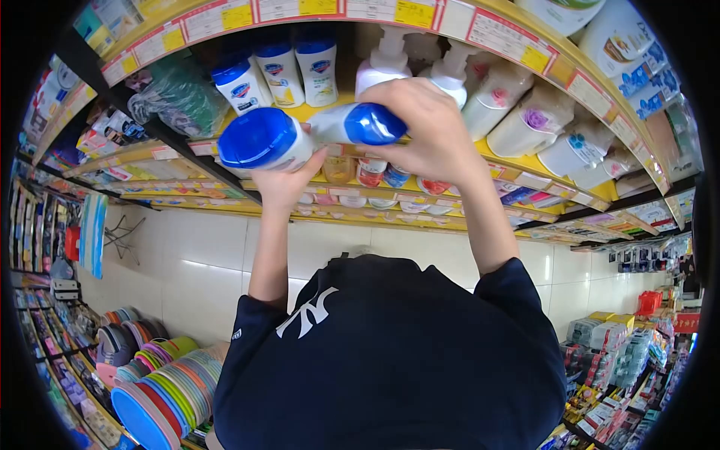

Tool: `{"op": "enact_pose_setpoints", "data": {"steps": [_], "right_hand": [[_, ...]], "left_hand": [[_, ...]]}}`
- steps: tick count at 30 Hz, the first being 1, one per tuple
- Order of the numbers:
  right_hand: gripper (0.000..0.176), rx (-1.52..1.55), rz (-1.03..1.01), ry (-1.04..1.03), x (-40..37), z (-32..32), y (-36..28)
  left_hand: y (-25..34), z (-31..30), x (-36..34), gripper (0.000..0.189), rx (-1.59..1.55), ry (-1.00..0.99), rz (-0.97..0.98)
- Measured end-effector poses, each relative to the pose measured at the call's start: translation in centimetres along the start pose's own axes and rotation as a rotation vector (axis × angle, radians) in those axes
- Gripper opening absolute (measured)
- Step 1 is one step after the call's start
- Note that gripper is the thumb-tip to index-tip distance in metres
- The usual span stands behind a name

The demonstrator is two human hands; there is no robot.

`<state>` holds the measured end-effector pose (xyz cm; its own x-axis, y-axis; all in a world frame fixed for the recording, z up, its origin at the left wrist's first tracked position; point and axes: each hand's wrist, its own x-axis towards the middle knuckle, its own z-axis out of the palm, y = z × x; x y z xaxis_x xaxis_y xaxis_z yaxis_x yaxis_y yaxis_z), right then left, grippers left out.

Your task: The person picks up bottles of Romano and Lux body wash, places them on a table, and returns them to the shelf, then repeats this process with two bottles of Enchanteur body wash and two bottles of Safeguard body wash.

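My left hand [283, 184] is wrapped round a large white body-wash bottle [296, 153], whose broad blue cap faces me. Closed over a smaller white bottle with a blue cap [373, 124] is my right hand [431, 129]; this bottle is tipped sideways, its base end close to the larger one. Behind them on the shelf stand white blue-capped bottles [316, 73], several in a row. White pump bottles [384, 64] stand just beyond my right hand.
Price tags line the shelf edge [300, 9] above. Wrapped white containers [521, 120] fill the shelf at right; a green item in clear plastic [180, 94] sits at left. Lower shelves hold jars [370, 172]. Stacked colourful basins [161, 397] stand on the floor behind me.
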<state>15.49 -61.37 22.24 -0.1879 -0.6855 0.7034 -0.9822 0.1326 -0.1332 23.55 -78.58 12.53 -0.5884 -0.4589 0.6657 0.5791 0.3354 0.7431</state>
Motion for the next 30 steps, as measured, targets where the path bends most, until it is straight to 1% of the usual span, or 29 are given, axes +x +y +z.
{"op": "enact_pose_setpoints", "data": {"steps": [1, 2, 3, 4, 5, 6, 7, 9, 11, 12, 15, 16, 19, 20, 22, 24, 26, 27, 28, 29, 30], "right_hand": [[0.037, 0.053, 0.046, 0.05, -0.4, -1.0, -0.6], [0.044, 0.157, 0.086, 0.054, -1.0, -1.9, -1.0], [0.046, 0.244, 0.126, 0.102, -1.8, -2.4, -1.5], [0.047, 0.333, 0.166, 0.147, -2.6, -2.8, -2.1], [0.049, 0.424, 0.205, 0.188, -3.2, -3.2, -2.5], [0.052, 0.444, 0.183, 0.187, -4.0, -3.3, -2.6], [0.049, 0.538, 0.167, 0.148, -4.7, -3.1, -2.8], [0.047, 0.971, 0.285, 0.027, -6.3, -1.8, -3.0], [0.044, 1.263, 0.521, 0.043, -8.6, 0.7, -3.5], [0.044, 1.309, 0.609, 0.074, -9.2, 2.2, -4.2], [0.043, 1.536, 0.957, 0.067, -9.5, 5.1, -6.3], [0.041, 1.608, 1.036, 0.08, -9.3, 5.7, -7.4], [0.044, 1.833, 1.495, -0.06, -11.5, 8.9, -10.1], [0.047, 1.97, 1.455, -0.085, -11.3, 9.7, -10.6], [0.054, 2.243, 1.364, -0.13, -10.4, 11.3, -11.4], [0.061, 2.348, 1.262, -0.152, -8.8, 14.0, -13.0], [0.069, 2.411, 1.168, -0.198, -7.8, 17.2, -14.8], [0.071, 2.472, 1.082, -0.224, -6.1, 19.0, -16.1], [0.074, 2.534, 0.999, -0.251, -4.1, 21.0, -17.8], [0.076, 2.601, 0.913, -0.277, -2.3, 23.1, -19.4], [0.071, 2.585, 1.029, -0.372, -1.1, 25.3, -20.8]], "left_hand": [[0.5, -0.2, -0.7, 0.037, -0.1, -0.018, -0.072], [1.0, -0.7, -1.5, 0.037, -0.198, -0.035, -0.144], [1.6, -1.0, -2.2, 0.037, -0.295, -0.05, -0.216], [2.1, -0.8, -3.2, 0.039, -0.439, -0.063, -0.246], [2.7, -0.8, -4.4, 0.042, -0.482, -0.097, -0.326], [3.2, -0.8, -5.7, 0.045, -0.524, -0.125, -0.407], [3.8, -0.9, -7.0, 0.048, -0.564, -0.146, -0.488], [5.6, 0.1, -9.6, 0.055, -0.771, -0.098, -0.662], [5.4, -0.2, -12.6, 0.056, -0.829, -0.14, -0.797], [6.5, 0.0, -13.3, 0.054, -0.885, -0.1, -0.847], [7.0, -2.0, -15.5, 0.045, -0.911, -0.209, -0.998], [7.4, -2.8, -15.6, 0.043, -0.932, -0.187, -1.027], [7.6, -5.5, -16.8, 0.047, -0.682, -0.077, -1.053], [7.4, -6.7, -17.0, 0.056, -0.789, -0.076, -1.106], [8.4, -9.4, -15.9, 0.06, -0.909, -0.1, -1.131], [8.6, -12.8, -15.0, 0.068, -1.019, -0.117, -1.174], [9.2, -16.5, -14.4, 0.068, -1.116, 0.005, -1.145], [9.5, -18.5, -14.3, 0.069, -1.161, 0.069, -1.127], [9.4, -20.6, -14.1, 0.07, -1.203, 0.076, -1.04], [9.3, -23.2, -14.4, 0.07, -1.184, 0.074, -0.997], [9.3, -25.9, -14.9, 0.071, -1.166, 0.075, -0.955]]}}
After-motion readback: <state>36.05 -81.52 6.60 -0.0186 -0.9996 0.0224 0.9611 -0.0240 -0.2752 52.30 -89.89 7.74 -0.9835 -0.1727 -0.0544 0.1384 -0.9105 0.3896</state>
